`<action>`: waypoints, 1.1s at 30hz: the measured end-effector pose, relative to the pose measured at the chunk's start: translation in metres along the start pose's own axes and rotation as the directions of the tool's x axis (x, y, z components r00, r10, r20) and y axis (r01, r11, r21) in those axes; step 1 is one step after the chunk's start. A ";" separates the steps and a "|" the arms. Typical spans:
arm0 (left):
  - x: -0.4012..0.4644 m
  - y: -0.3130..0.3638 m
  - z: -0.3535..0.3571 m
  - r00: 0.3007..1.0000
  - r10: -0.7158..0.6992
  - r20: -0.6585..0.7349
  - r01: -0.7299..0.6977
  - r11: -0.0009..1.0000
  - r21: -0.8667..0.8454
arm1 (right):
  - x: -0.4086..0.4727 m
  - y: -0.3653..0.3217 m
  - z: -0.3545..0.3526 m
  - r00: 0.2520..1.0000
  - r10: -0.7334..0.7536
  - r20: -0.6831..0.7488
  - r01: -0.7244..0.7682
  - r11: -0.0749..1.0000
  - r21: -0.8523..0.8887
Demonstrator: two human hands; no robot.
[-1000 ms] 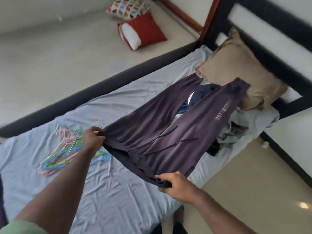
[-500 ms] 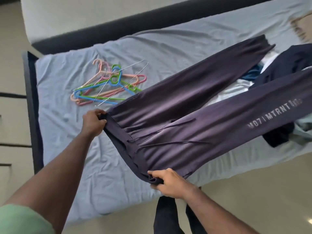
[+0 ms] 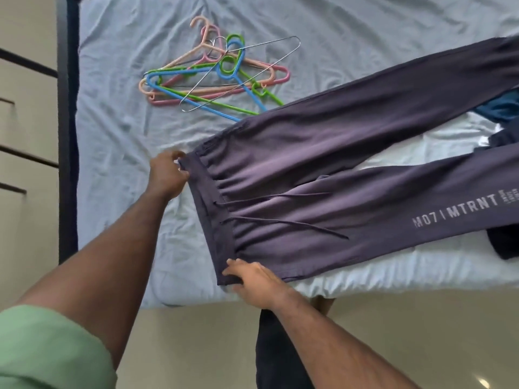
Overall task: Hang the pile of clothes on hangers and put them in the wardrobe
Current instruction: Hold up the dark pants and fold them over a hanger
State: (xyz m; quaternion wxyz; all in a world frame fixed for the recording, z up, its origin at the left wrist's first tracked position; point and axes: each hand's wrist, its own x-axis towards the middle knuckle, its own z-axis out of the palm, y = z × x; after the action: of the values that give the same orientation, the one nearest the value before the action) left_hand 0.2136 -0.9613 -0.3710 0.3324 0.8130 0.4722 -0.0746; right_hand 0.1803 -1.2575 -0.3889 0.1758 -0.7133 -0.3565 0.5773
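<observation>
Left hand [image 3: 168, 175] first: it reaches out from a green sleeve [image 3: 50, 349] and pinches the far corner of the waistband of a pair of dark purple-grey jogging trousers [image 3: 323, 192], fingers curled on the cloth. Beyond that hand, toward the far edge of the bed, a loose heap of plastic and wire clothes hangers [image 3: 216, 77] in pink, peach, green and blue lies on the pale blue bedsheet [image 3: 118, 136], with one bare metal hanger across the top; the trousers' upper leg covers the tips of the nearest hangers. At the bed's left end a dark bed frame [image 3: 66, 136] runs along the mattress, and past it stands a beige cabinet front with dark grooves [image 3: 25, 122].

Right hand [image 3: 252, 279] rests on the near corner of the same waistband, close to the bed's near edge; its fingers lie over the cloth, but whether they grip it or only press it down is hard to make out. The trousers lie spread flat across the sheet, waistband to the left, two drawstrings trailing over the front, both legs running away to the right. Pale lettering shows on the nearer leg. Between and under the legs, at the right, lies a pile of other clothes [image 3: 500, 113], teal, white and dark navy. Beige floor [image 3: 393, 327] runs below the bed's near edge.
</observation>
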 end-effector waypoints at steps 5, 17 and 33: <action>-0.023 -0.002 0.004 1.000 -0.003 0.021 0.003 1.000 0.010 | 0.001 0.018 -0.057 0.984 0.061 -0.167 -0.068 0.997 -0.039; -0.012 0.021 0.032 0.999 -0.023 0.029 0.020 0.994 0.106 | 0.006 0.102 -0.263 0.832 0.092 -0.547 -0.171 0.981 -0.095; 0.048 0.034 0.058 0.976 -0.205 -0.065 0.215 0.956 0.202 | 0.081 0.142 -0.430 0.813 -0.130 -0.568 -0.174 0.876 -0.450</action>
State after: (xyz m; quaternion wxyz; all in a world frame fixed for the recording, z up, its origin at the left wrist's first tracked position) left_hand 0.2786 -0.9734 -0.4204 0.2253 0.7900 0.5526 -0.1406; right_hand 0.6383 -1.2283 -0.4224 0.0860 -0.8799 -0.4089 0.2261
